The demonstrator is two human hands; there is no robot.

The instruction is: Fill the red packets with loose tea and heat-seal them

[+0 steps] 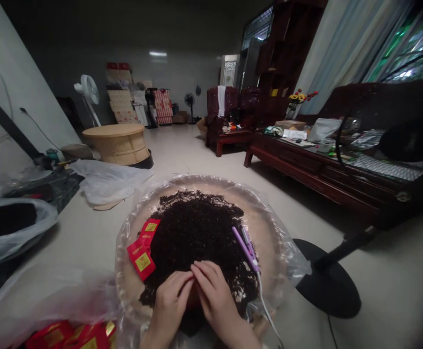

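Note:
My left hand (173, 293) and my right hand (213, 291) meet at the fingertips over the near edge of a dark heap of loose dried leaves (196, 228), which looks like tea. Both are closed in a pinch; a dim reddish patch shows between them, but what they hold is mostly hidden. Small red packets (141, 259) with gold labels lie on the left side of the heap. To its right rests a purple clamp-like flat iron (245, 248) with a white cord. Everything sits in a round shallow tray (271, 228) lined with clear plastic.
More red packets (73, 337) fill a plastic bag at lower left. A plastic-lined container (47, 215) of dark material stands at far left. On the right are a black fan's round base (327, 281) and a low wooden table (291, 162). A round wooden stand (118, 143) is beyond.

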